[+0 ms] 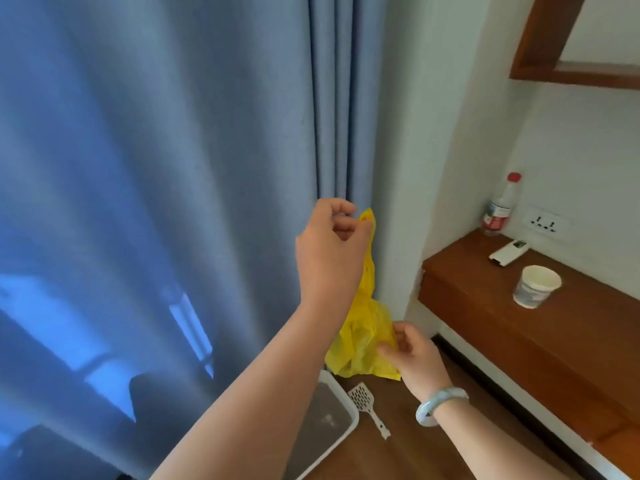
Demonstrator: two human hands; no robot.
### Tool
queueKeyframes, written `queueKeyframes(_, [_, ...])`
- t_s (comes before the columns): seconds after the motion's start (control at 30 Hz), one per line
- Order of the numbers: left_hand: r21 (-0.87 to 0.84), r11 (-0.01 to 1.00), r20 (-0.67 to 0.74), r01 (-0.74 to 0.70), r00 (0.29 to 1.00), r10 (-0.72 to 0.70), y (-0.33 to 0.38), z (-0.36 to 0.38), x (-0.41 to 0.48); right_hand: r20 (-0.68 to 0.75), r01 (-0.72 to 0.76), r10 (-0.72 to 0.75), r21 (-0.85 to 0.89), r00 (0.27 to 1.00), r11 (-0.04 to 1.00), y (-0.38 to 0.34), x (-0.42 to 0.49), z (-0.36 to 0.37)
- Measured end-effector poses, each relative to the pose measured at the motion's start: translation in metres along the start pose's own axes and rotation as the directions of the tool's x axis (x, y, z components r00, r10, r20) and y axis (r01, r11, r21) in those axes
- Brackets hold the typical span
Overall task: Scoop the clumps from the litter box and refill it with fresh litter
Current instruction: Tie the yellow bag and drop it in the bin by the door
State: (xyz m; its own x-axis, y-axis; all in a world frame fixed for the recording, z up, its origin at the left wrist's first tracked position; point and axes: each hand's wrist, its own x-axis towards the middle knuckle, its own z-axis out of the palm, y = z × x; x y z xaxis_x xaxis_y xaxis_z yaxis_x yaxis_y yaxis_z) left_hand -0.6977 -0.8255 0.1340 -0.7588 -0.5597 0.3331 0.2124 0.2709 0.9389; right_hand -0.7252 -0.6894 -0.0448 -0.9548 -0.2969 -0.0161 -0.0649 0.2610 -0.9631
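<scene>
The left hand (332,244) is raised in front of the blue curtain (173,168), forearm reaching up from the lower middle of the view, back of the hand toward the camera, with thumb and curled fingers pinching the top end of a yellow plastic bag (367,327). The bag hangs down from that pinch, narrow at the top and bunched wider at the bottom. The right hand (412,355) sits lower and to the right, wrist bent upward, wearing a pale bangle (440,405); its fingers curl onto the lower edge of the bag and grasp it there, so the bag is stretched between the two hands. Below the bag, on the wooden floor (433,445), lies the white litter box (329,431) holding grey litter, its far corner almost under the bag. Just to its right lies a white slotted scoop (367,405), flat on the floor and apart from both hands. To the right, a wooden ledge (519,327) carries a paper cup (535,285), a white remote (509,251) and a red-capped bottle (500,206) standing in the corner by a wall socket (545,223).
</scene>
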Motion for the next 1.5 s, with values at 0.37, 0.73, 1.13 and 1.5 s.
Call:
queueKeyframes(0.37, [-0.157,0.986,0.241,-0.061,0.965,0.098,0.055,0.079,-0.067,-0.311,-0.023,0.007,-0.048,0.951,0.999,0.003,-0.092,-0.105])
queueKeyframes(0.73, [-0.263,0.96,0.453,-0.096,0.866,0.211,0.115,0.171,-0.19,-0.564,-0.095,0.027,-0.09,0.825,0.991,0.028,-0.22,-0.217])
queueKeyframes(1.13, [-0.328,0.943,0.635,-0.056,0.726,0.264,0.187,0.264,-0.379,-0.779,-0.193,0.126,0.007,0.614,0.981,0.067,-0.411,-0.335])
queueKeyframes(1.5, [-0.405,0.91,0.819,0.083,0.476,0.321,0.239,0.349,-0.551,-0.925,-0.255,0.256,0.185,0.281,0.949,0.104,-0.568,-0.412])
